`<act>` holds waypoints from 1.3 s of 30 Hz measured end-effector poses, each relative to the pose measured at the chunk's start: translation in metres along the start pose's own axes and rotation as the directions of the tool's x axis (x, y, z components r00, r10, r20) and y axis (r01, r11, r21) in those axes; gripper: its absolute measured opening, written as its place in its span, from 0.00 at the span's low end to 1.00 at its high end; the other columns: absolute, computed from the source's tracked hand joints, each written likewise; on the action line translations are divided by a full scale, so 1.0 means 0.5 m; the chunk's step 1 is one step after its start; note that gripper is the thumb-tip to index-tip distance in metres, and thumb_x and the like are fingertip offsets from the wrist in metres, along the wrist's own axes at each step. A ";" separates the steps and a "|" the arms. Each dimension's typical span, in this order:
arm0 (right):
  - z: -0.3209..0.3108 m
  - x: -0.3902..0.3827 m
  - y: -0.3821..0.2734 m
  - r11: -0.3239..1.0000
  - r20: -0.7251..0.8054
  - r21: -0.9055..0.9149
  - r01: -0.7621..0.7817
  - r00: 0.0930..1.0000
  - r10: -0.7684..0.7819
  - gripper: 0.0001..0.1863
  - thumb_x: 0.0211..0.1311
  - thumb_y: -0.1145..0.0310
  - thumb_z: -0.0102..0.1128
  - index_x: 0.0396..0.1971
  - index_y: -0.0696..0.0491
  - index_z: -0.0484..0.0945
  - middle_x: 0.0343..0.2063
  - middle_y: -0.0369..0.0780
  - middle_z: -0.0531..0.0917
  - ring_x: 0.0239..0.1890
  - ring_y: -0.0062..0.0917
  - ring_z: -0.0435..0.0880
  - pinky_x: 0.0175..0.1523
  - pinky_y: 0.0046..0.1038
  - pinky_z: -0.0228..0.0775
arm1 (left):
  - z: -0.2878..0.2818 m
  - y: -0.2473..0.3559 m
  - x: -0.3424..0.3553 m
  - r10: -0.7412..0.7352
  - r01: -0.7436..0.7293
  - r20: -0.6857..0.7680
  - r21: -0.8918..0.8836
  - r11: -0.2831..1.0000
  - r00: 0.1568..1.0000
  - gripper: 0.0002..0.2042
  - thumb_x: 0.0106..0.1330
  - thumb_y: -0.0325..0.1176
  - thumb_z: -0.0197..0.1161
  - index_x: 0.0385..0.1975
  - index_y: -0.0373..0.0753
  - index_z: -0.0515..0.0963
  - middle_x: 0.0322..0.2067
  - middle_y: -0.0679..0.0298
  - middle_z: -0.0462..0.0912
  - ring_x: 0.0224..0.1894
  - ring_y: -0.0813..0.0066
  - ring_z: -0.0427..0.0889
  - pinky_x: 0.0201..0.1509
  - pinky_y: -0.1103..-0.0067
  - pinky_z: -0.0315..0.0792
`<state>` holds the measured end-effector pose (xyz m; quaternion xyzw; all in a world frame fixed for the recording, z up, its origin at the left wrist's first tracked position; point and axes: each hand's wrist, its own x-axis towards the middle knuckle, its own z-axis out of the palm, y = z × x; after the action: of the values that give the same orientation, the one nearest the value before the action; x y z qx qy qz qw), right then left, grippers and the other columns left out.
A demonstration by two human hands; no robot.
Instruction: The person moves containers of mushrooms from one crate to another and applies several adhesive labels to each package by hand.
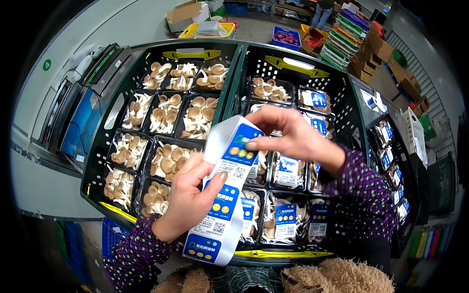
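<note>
A long strip of blue-and-white sticker labels [217,215] runs between my hands on white backing. My left hand [188,195] grips it around the middle, thumb on the front. My right hand [286,136] pinches its upper end, thumb over a blue label. Beneath are two dark green crates with yellow handles. The left crate [105,146] holds several black trays of oyster mushrooms [166,115], with no labels visible. In the right crate [347,93], several mushroom trays [283,224] carry blue-and-white labels; some trays are hidden by my right hand.
Another black crate with labelled trays [391,166] stands at right. Behind are a yellow bin [205,31], a blue basket [286,39], stacked colourful crates [342,39] and cardboard boxes [381,49]. A person's legs [320,14] show at the back. Dark equipment [78,122] sits at left.
</note>
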<state>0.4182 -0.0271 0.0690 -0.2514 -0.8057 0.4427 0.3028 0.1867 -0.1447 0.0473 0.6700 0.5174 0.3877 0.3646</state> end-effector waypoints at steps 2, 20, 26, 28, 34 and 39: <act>0.027 -0.020 -0.041 0.997 0.010 -0.011 -0.080 0.997 0.080 0.15 0.57 0.70 0.69 0.43 0.58 0.80 0.31 0.41 0.85 0.32 0.23 0.84 0.40 0.25 0.77 | 0.010 0.011 0.016 0.269 -0.262 -0.112 0.072 0.962 0.957 0.07 0.57 0.25 0.67 0.34 0.31 0.80 0.52 0.49 0.73 0.52 0.59 0.76 0.56 0.73 0.70; 0.079 -0.011 -0.078 0.947 0.169 -0.249 0.203 0.972 -0.164 0.06 0.55 0.71 0.64 0.31 0.57 0.80 0.24 0.42 0.82 0.26 0.39 0.83 0.30 0.35 0.73 | -0.007 0.007 -0.003 0.222 -0.221 -0.018 0.035 0.975 0.975 0.05 0.55 0.23 0.71 0.25 0.34 0.80 0.20 0.64 0.75 0.19 0.78 0.73 0.21 0.80 0.63; 0.034 -0.001 -0.081 0.835 0.180 -0.427 0.347 0.938 -0.297 0.08 0.48 0.74 0.63 0.27 0.54 0.72 0.19 0.39 0.75 0.20 0.36 0.79 0.24 0.34 0.70 | -0.002 0.021 -0.005 0.124 -0.122 -0.046 0.052 0.991 0.991 0.16 0.52 0.28 0.75 0.15 0.33 0.70 0.12 0.63 0.67 0.12 0.77 0.63 0.17 0.77 0.57; -0.079 0.045 -0.077 0.887 -0.019 -0.412 0.209 0.971 -0.238 0.02 0.59 0.76 0.59 0.31 0.57 0.79 0.22 0.37 0.80 0.21 0.24 0.79 0.29 0.25 0.74 | -0.012 -0.007 -0.018 0.066 -0.064 -0.017 0.087 0.994 0.998 0.16 0.53 0.29 0.74 0.14 0.33 0.71 0.12 0.63 0.68 0.12 0.78 0.64 0.17 0.77 0.57; -0.143 0.051 0.047 0.949 -0.153 -0.238 -0.208 0.973 0.175 0.05 0.63 0.73 0.62 0.32 0.58 0.77 0.27 0.33 0.81 0.29 0.13 0.76 0.35 0.19 0.71 | -0.010 -0.002 -0.003 -0.057 0.063 0.065 -0.100 0.993 0.996 0.10 0.53 0.32 0.73 0.28 0.34 0.81 0.26 0.63 0.79 0.28 0.80 0.77 0.25 0.83 0.67; -0.057 0.066 -0.069 0.848 0.084 -0.425 0.317 0.946 -0.312 0.07 0.51 0.82 0.63 0.31 0.60 0.77 0.27 0.42 0.82 0.31 0.29 0.84 0.35 0.27 0.76 | -0.028 0.005 0.014 0.130 -0.130 -0.071 -0.003 0.992 0.989 0.21 0.52 0.31 0.74 0.45 0.33 0.78 0.58 0.47 0.70 0.56 0.58 0.75 0.61 0.68 0.68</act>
<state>0.4108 -0.0055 0.1198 -0.1744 -0.9156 0.1984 0.3032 0.1763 -0.1370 0.0568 0.6867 0.4839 0.4361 0.3226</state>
